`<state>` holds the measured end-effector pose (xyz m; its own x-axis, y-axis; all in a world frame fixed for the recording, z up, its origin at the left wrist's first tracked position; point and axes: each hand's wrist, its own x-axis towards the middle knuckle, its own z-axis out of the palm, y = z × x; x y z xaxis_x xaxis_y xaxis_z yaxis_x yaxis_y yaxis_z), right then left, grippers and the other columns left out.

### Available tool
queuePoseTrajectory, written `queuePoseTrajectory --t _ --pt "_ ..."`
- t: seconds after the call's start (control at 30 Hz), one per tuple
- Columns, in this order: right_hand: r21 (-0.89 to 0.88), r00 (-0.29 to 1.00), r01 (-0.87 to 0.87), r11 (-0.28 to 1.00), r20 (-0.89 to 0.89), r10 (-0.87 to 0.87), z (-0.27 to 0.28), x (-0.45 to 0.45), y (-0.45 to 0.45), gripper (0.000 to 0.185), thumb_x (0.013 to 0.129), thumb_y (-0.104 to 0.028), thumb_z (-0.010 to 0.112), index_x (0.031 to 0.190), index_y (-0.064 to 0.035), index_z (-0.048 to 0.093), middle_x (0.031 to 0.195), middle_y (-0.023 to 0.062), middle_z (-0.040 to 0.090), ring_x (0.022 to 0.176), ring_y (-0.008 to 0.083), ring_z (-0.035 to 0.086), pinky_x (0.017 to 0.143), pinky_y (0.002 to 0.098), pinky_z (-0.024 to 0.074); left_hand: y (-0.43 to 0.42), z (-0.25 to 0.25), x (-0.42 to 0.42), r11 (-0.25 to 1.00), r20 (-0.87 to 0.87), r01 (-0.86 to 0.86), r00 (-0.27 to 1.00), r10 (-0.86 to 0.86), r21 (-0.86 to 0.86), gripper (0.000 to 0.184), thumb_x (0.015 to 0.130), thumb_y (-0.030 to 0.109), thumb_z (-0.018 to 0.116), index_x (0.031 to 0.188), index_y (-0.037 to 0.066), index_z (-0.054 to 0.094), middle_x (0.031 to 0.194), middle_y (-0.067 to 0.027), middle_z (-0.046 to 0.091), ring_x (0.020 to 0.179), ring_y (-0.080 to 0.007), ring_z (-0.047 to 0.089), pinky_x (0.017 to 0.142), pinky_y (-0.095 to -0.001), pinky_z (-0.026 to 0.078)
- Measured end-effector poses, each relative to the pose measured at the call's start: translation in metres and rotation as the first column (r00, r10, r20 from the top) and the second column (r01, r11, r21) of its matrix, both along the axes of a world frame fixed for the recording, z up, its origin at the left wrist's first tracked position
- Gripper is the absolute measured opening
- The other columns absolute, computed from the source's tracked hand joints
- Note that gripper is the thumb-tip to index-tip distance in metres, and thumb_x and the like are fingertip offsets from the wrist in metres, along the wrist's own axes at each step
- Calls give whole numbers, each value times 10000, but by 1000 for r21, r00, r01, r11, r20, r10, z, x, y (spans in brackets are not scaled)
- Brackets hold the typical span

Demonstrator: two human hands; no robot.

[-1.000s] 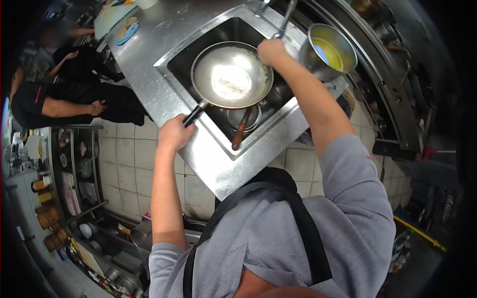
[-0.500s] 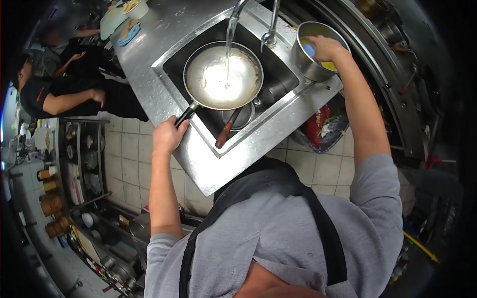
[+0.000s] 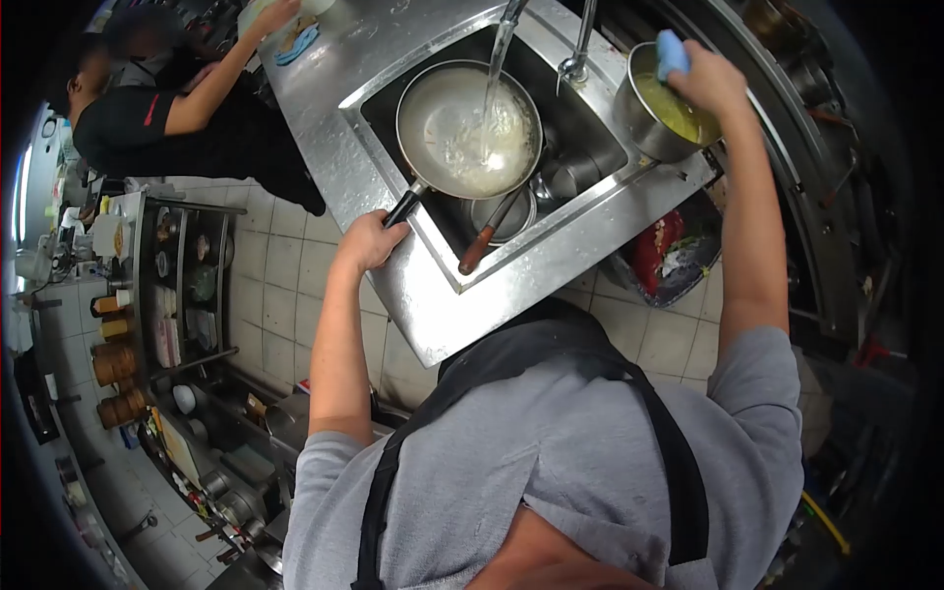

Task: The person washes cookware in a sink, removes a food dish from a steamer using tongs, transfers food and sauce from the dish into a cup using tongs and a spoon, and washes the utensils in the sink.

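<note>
My left hand is closed around the black handle of a frying pan, which rests over the sink. Water runs from the faucet into the pan and pools on its base. My right hand grips a blue sponge above a metal pot at the sink's right corner. Yellowish liquid fills part of that pot. Below the frying pan, a wooden-handled utensil leans out of the sink beside a round metal vessel.
Two people stand at the far left of the steel counter. A blue cloth lies on the counter. To the right below it is a bin holding something red. Shelving lines the left side.
My right hand has come up out of the pot with the blue sponge. Water has spread in the frying pan. A person at left now reaches over the counter.
</note>
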<state>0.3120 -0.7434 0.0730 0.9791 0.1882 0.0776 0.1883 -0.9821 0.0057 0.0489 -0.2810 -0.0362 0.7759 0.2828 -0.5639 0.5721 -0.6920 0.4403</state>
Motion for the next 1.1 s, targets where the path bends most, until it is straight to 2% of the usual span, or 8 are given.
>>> queuePoseTrajectory --t 0.2,0.43,0.63,0.8,0.87,0.93,1.03,1.1 --pt "416 941 -133 900 -231 246 8 -93 101 541 773 -333 667 1253 -103 574 1039 191 698 992 373 667 860 475 507 7 -2 7 992 -6 -31 1000 30 -123 340 904 302 691 1004 -22 665 585 -22 520 444 -136 493 435 -316 420" --pt "817 677 -288 500 -196 709 -231 -80 297 328 812 -255 635 1104 -108 664 1096 205 686 1038 382 654 916 461 505 9 -5 7 992 -85 -39 996 29 -119 380 892 316 686 1030 -36 653 640 -123 612 518 -221 590 511 -379 471" --pt "868 880 473 152 -472 -41 -219 4 367 355 882 -308 618 1104 -31 623 1107 270 665 1038 416 651 880 486 513 -5 16 -8 961 -8 155 988 -157 229 396 882 373 648 1053 15 646 831 -254 680 864 -432 659 773 -463 515" --pt "868 902 221 444 -355 246 -225 -15 376 456 917 -365 590 1212 -18 600 1147 298 647 1050 439 648 913 477 502 -11 17 -10 953 -24 135 991 -134 271 378 887 375 637 1051 35 642 856 -249 687 871 -428 663 789 -478 520" --pt "846 852 512 -148 -522 -41 -264 34 374 307 902 -262 604 1108 -38 642 842 201 709 735 315 698 700 432 540 -11 20 -14 943 -22 154 988 -154 295 350 888 366 636 1025 44 639 855 -243 690 875 -425 665 790 -483 521" --pt "883 877 469 9 -464 -125 -231 3 368 250 913 -239 591 1072 -55 649 780 158 699 595 224 658 605 394 533 -14 16 -18 943 -20 151 988 -152 296 351 889 370 636 1019 45 638 851 -243 690 867 -424 666 783 -487 521" --pt "913 885 -13 407 -178 429 -226 1 362 279 899 -276 620 1048 -42 648 837 168 717 698 277 695 671 412 546 -13 14 -15 940 8 145 988 -155 310 357 892 382 633 1008 45 635 840 -241 689 845 -425 668 765 -497 522" --pt "888 940 275 369 -328 89 -217 9 359 349 878 -301 624 1135 -65 626 967 201 705 889 362 681 789 438 535 -12 11 -19 924 37 164 981 -188 344 373 897 401 628 994 41 630 807 -246 685 803 -433 668 739 -509 523"
